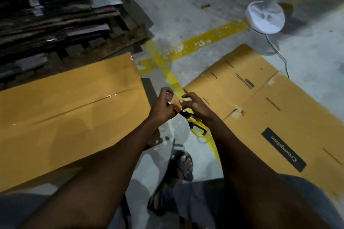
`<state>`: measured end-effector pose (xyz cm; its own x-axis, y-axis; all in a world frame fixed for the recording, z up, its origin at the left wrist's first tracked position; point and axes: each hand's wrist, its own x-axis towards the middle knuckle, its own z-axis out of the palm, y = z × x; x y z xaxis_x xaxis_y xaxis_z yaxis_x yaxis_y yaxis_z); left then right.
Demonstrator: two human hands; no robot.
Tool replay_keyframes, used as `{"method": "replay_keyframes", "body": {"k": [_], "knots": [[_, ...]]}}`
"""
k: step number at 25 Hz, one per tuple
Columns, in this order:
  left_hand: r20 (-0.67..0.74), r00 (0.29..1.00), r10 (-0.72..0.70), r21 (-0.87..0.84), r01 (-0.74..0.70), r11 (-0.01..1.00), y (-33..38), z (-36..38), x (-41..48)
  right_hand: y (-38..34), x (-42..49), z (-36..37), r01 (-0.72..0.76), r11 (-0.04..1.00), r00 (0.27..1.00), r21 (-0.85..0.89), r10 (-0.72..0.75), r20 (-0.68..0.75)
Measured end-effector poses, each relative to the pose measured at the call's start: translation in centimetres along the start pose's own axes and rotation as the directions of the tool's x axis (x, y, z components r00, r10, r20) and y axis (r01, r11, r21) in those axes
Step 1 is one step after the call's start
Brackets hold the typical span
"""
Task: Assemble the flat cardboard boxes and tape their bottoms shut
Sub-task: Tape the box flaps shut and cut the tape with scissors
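Observation:
An assembled cardboard box (pixel 65 109) lies on the left with shiny clear tape along its centre seam. A flat unfolded box (pixel 270 109) printed "Crompton" lies on the floor to the right. Between them, my left hand (pixel 163 106) and my right hand (pixel 197 106) meet over a brown tape roll (pixel 176 101). Both pinch it at its edges. My right hand also holds yellow-handled scissors (pixel 197 126), whose loops hang below the palm.
A dark stack of flat cardboard sheets (pixel 55 20) fills the upper left. A white pedestal fan base (pixel 265 17) with its cable stands at the upper right. Yellow floor lines (pixel 201 42) cross the grey concrete. My sandalled foot (pixel 181 167) is below my hands.

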<state>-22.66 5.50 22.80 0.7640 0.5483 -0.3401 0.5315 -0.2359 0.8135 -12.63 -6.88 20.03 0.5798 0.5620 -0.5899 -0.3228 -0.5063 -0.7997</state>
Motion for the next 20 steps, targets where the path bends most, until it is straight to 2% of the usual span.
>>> {"method": "replay_keyframes", "body": {"k": [2, 6, 9, 10, 12, 14, 17, 20], "knots": [[0.037, 0.999, -0.025, 0.025, 0.024, 0.999, -1.4, 2.3, 2.5, 1.5, 2.4, -0.9, -0.016, 1.000, 1.000, 0.011, 0.016, -0.015], [0.138, 0.986, -0.092, 0.118, 0.076, 0.990, -4.5, 6.9, 7.6, 5.9, 7.1, -2.7, -0.133, 0.987, 0.984, 0.088, 0.142, -0.109], [0.207, 0.964, -0.164, 0.294, 0.098, 0.951, -6.0, 9.9, 10.5, 9.1, 9.6, -3.2, -0.177, 0.981, 0.953, 0.081, 0.191, -0.237], [0.218, 0.961, -0.172, 0.307, 0.099, 0.946, -6.4, 10.8, 11.5, 10.2, 10.3, -3.3, -0.202, 0.976, 0.931, 0.087, 0.218, -0.291], [0.219, 0.962, -0.162, 0.308, 0.089, 0.947, -7.0, 12.3, 12.9, 12.8, 11.8, -3.3, -0.245, 0.966, 0.896, 0.084, 0.259, -0.362], [0.230, 0.965, -0.128, 0.330, 0.047, 0.943, -7.9, 13.2, 13.7, 16.6, 14.3, -3.3, -0.225, 0.972, 0.896, 0.060, 0.231, -0.380], [0.243, 0.965, -0.098, 0.348, 0.008, 0.937, -8.9, 14.3, 14.2, 16.3, 14.0, -3.1, -0.218, 0.976, 0.877, 0.024, 0.206, -0.434], [0.225, 0.972, -0.060, 0.315, -0.014, 0.949, -9.4, 14.8, 14.4, 14.1, 13.5, -3.3, -0.222, 0.953, 0.836, 0.204, 0.294, -0.464]]}}
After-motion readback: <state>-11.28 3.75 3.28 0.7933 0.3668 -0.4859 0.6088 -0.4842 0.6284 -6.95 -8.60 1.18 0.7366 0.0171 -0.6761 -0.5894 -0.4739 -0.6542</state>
